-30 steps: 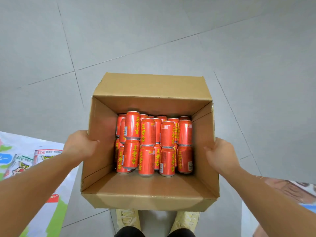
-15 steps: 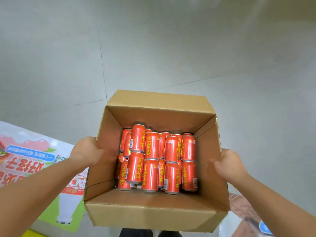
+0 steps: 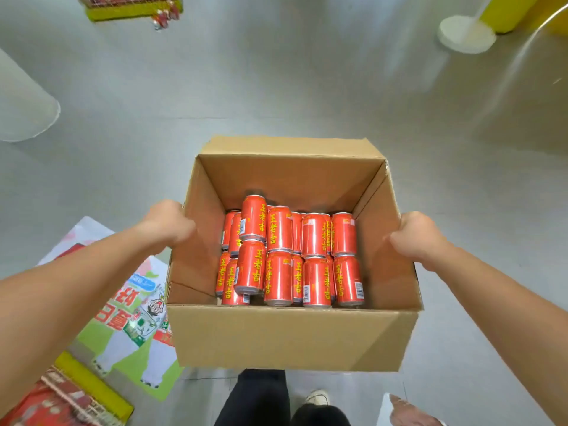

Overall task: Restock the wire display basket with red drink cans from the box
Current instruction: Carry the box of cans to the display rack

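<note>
I carry an open cardboard box (image 3: 285, 336) in front of me, above the grey floor. Several red drink cans (image 3: 289, 256) with yellow lettering lie stacked inside it. My left hand (image 3: 166, 222) grips the box's left wall at its rim. On the opposite wall, my right hand (image 3: 418, 235) grips the rim. A wire basket with a yellow base (image 3: 70, 401) holding red cans shows at the bottom left corner. Another one (image 3: 132, 6) sits far ahead at the top left, with a few loose cans beside it.
A printed floor poster (image 3: 129, 309) lies to the left below the box. A white round stand base (image 3: 467, 32) with a yellow fixture is at the top right. A pale curved object (image 3: 24, 99) is at the left. My legs and a shoe (image 3: 316, 398) show below the box.
The view has tilted up and forward while I carry the box. More floor, the far basket and the white stand base have come into sight. Both hands keep their grip.
</note>
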Demonstrator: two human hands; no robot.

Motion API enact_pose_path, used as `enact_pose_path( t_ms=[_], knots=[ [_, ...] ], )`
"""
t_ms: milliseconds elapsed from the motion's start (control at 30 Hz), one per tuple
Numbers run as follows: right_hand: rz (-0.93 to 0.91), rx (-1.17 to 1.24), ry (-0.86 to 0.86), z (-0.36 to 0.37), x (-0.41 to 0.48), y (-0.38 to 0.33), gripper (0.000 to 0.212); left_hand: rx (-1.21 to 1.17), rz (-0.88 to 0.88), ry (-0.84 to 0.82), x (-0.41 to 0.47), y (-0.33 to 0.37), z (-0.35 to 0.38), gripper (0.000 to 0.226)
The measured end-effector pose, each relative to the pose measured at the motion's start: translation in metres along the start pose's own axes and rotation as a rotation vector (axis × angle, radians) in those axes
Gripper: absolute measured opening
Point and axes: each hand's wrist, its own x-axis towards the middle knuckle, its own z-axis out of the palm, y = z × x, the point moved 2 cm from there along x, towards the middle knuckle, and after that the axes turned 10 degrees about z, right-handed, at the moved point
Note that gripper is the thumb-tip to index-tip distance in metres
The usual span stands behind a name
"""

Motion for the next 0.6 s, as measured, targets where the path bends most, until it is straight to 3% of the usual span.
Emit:
enact_pose_path(
  t_ms=[133,333,600],
  knots=[
    [-0.008,-0.012,0.026,-0.022,0.02,-0.077,0.025,-0.067,-0.015,0.012,0.049,-0.005,-0.055,0.013],
    [-0.041,-0.018,0.018,-0.034,0.072,-0.19,0.018,-0.1,-0.049,0.037,0.133,-0.016,-0.132,0.013],
    [-0.142,-0.077,-0.039,-0.036,0.174,-0.378,0.04,-0.104,-0.143,0.009,0.265,-0.032,-0.229,0.026]
  ],
)
